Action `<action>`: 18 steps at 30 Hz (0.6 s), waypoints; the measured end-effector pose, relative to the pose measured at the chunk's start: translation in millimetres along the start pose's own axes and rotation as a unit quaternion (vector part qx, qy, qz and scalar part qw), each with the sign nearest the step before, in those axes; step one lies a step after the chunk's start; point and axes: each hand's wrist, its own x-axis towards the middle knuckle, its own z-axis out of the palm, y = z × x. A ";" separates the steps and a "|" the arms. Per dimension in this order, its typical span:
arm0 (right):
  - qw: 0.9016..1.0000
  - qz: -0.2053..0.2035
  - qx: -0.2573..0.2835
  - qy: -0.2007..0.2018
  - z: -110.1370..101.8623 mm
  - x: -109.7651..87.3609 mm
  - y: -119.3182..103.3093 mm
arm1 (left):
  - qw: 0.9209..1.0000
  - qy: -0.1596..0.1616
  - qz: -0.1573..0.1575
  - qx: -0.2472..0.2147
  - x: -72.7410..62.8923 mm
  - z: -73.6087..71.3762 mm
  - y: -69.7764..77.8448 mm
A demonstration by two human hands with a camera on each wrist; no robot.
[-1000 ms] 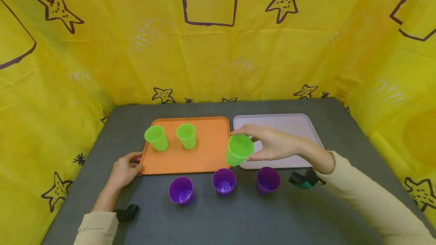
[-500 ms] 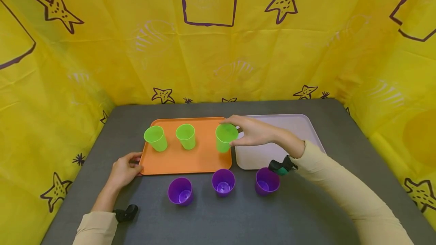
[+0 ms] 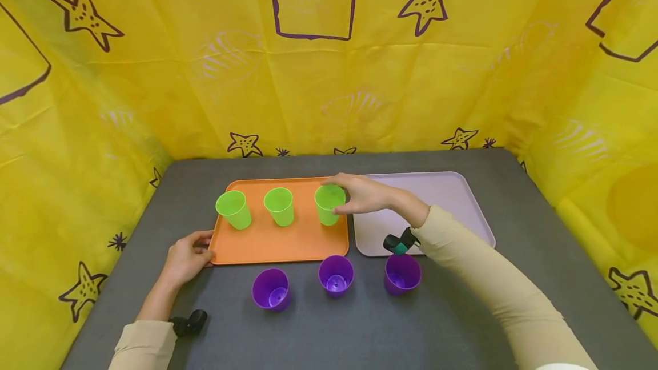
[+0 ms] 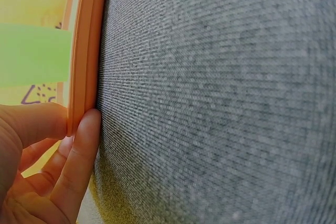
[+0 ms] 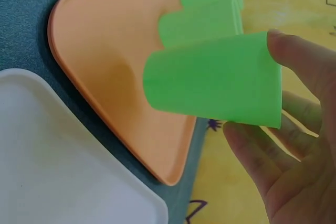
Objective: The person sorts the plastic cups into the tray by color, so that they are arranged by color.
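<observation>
My right hand (image 3: pixel 362 194) grips a green cup (image 3: pixel 328 205) near its rim, thumb on one side and fingers on the other. The cup stands upright over the right part of the orange tray (image 3: pixel 288 244). In the right wrist view the same green cup (image 5: pixel 215 77) shows between thumb and fingers. Two more green cups, one at the left (image 3: pixel 235 211) and one in the middle (image 3: pixel 280 208), stand on the tray in a row with it. My left hand (image 3: pixel 186 257) pinches the tray's left front corner; the left wrist view shows thumb and fingertips on the orange rim (image 4: pixel 84 66).
A pale lilac tray (image 3: pixel 437 198) lies right of the orange one. In front stand three purple cups: left (image 3: pixel 272 290), middle (image 3: pixel 336 276) and right (image 3: pixel 402 274), the last just below my right wrist camera (image 3: pixel 400 242). Yellow cloth (image 3: pixel 303 96) surrounds the grey table (image 3: pixel 360 336).
My right hand has carried the green cup leftward and away from me, from between the trays to over the orange tray. My left hand has stayed at the tray corner.
</observation>
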 end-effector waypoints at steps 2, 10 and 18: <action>1.000 0.008 0.003 -0.003 1.7 3.6 2.0 | 1.000 -0.001 0.000 0.002 -0.1 -0.1 0.3; 0.999 0.043 -0.006 -0.025 9.1 15.2 8.4 | 1.000 -0.005 -0.009 0.013 -0.5 -0.3 1.0; 0.998 0.056 -0.008 -0.037 14.1 22.3 10.4 | 1.000 -0.004 -0.009 0.012 -0.2 0.3 0.3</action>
